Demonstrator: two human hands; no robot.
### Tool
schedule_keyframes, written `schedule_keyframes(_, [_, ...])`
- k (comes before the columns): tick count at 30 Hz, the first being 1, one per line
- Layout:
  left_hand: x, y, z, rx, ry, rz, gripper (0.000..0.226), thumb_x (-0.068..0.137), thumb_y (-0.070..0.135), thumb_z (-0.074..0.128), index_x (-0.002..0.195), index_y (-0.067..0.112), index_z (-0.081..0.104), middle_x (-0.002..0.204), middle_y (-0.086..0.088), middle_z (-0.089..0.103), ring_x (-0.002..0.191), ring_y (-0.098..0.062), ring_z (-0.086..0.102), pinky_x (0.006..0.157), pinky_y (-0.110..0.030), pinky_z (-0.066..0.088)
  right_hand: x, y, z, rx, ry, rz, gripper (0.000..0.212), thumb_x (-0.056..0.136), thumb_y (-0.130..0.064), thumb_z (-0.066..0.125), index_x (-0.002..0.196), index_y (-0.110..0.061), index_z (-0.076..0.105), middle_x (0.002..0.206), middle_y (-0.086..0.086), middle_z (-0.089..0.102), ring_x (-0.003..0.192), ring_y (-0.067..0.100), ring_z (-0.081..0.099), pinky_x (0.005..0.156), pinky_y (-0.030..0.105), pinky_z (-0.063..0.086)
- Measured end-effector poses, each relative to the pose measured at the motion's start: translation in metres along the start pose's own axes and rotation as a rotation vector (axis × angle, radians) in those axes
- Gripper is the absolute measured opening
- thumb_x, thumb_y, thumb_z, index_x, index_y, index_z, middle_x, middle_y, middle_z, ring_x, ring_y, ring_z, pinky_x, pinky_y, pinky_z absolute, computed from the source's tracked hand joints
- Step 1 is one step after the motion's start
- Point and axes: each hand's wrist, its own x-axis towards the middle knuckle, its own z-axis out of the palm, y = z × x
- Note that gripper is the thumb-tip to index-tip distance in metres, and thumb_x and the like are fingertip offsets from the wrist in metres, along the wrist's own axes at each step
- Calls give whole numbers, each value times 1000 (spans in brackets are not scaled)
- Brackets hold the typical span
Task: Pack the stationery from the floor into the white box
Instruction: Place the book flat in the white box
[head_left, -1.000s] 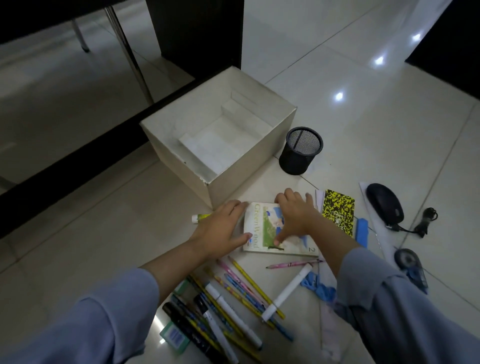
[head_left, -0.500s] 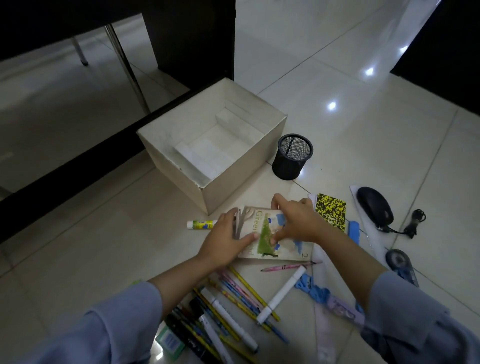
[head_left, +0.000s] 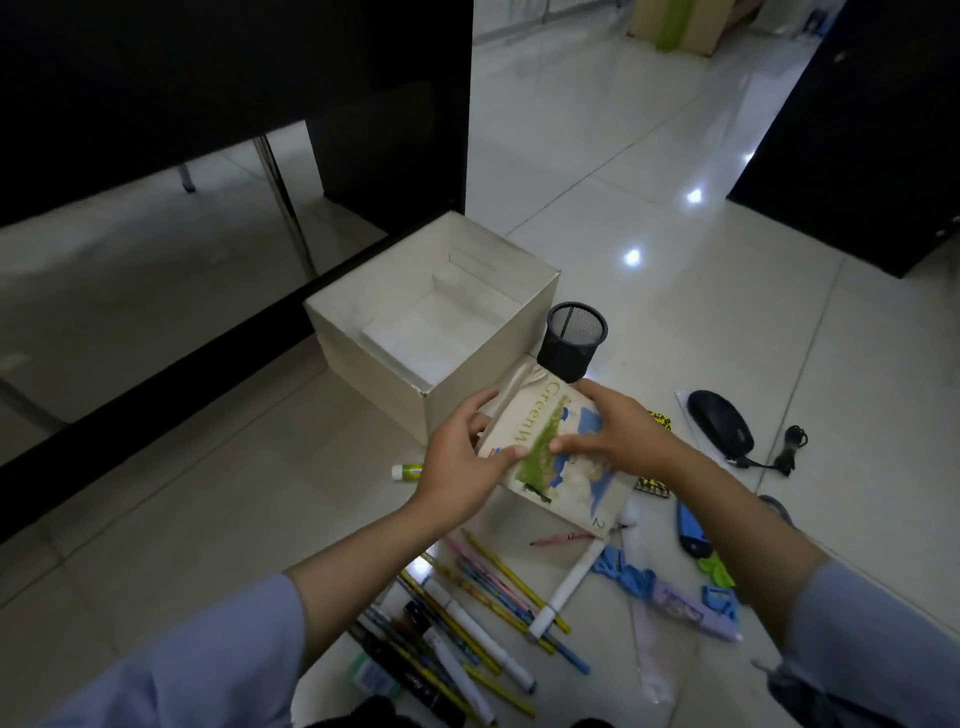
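Observation:
A thin book (head_left: 566, 478) with a green and blue cover is lifted off the floor and tilted, just in front of the white box (head_left: 467, 382). My left hand (head_left: 462, 462) grips its left edge, thumb on the cover. My right hand (head_left: 621, 439) holds its upper right part, fingers curled over the cover. The box stands open with only a white insert on its bottom. Several pencils and markers (head_left: 478, 613) lie on the floor below my hands. A glue stick (head_left: 408, 472) lies to the left of my left hand.
A black mesh pen cup (head_left: 571, 343) stands beside the box's right corner. A black mouse (head_left: 719, 428) with its cable, a yellow-black notebook (head_left: 654, 486), a blue cutter (head_left: 688, 535), clips and a purple item lie to the right. A dark desk and metal legs stand behind the box.
Both hands have lifted the book from the floor and raised it toward the box. The camera has tilted up, showing more of the room.

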Motion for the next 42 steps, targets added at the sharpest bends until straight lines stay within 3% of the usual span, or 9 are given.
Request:
schedule_keyframes(3, [3, 23, -21, 85, 5, 64, 45, 76, 0, 71, 116, 14, 58, 98, 5, 62, 90, -7, 60, 70, -5, 47, -2, -27, 2, 38, -16, -31, 38, 76, -36, 73, 99, -20, 47, 99, 0, 67, 86, 13, 67, 70, 31, 56])
schedule_keyframes(8, [21, 56, -62, 278, -43, 94, 16, 80, 12, 66, 95, 15, 60, 85, 3, 61, 80, -13, 56, 71, -25, 44, 16, -65, 4, -182, 36, -76, 27, 88, -47, 53, 103, -25, 48, 104, 4, 37, 112, 22, 37, 98, 41, 36])
schedule_keyframes(15, [58, 89, -98, 481, -115, 66, 31, 87, 38, 61, 85, 7, 62, 78, -8, 63, 70, -18, 57, 65, -31, 43, 39, -90, 4, 149, -72, -194, 18, 92, -41, 49, 103, -27, 54, 85, -13, 68, 72, -3, 66, 68, 16, 49])
schedule_keyframes(22, [105, 127, -102, 326, -235, -77, 19, 88, 28, 59, 93, 10, 60, 83, -5, 69, 68, -10, 68, 61, -21, 54, 84, -96, -18, 280, -62, -391, 49, 72, -44, 74, 86, 1, 58, 88, 25, 67, 79, 38, 66, 65, 46, 52])
schedule_keyframes(25, [121, 132, -105, 322, -244, -166, 23, 90, 28, 55, 101, 8, 57, 92, -8, 69, 78, -17, 69, 68, -30, 55, 103, -98, -33, 299, -68, -431, 26, 77, -34, 69, 73, -11, 59, 79, 22, 69, 66, 24, 66, 60, 36, 51])
schedule_keyframes(29, [140, 117, -110, 381, -23, -189, 15, 92, 29, 54, 87, 15, 56, 94, -7, 66, 86, -24, 66, 79, -41, 53, 158, -78, -60, 440, 116, -328, 23, 92, -25, 55, 75, -12, 61, 69, 5, 62, 62, 13, 59, 69, 29, 50])
schedule_keyframes(32, [153, 97, -116, 385, 252, -186, 16, 93, 29, 53, 83, 16, 56, 98, -12, 65, 90, -29, 65, 84, -45, 51, 204, -46, -73, 105, 374, -216, 21, 92, -30, 55, 94, -11, 64, 94, 5, 64, 87, 17, 58, 68, 19, 40])
schedule_keyframes(36, [165, 63, -113, 141, 547, -317, 18, 94, 29, 51, 87, 14, 59, 100, -12, 68, 82, -26, 65, 79, -39, 54, 232, -18, -57, -132, 314, -54, 42, 93, -31, 52, 130, -12, 45, 132, 14, 43, 122, 30, 41, 97, 40, 39])
schedule_keyframes(42, [194, 26, -89, -112, 806, -434, 26, 94, 29, 51, 108, 8, 52, 104, -12, 64, 86, -27, 64, 79, -42, 54, 240, -1, -28, -187, 290, -48, 55, 95, -24, 50, 142, -7, 28, 133, 22, 41, 121, 39, 35, 99, 42, 32])
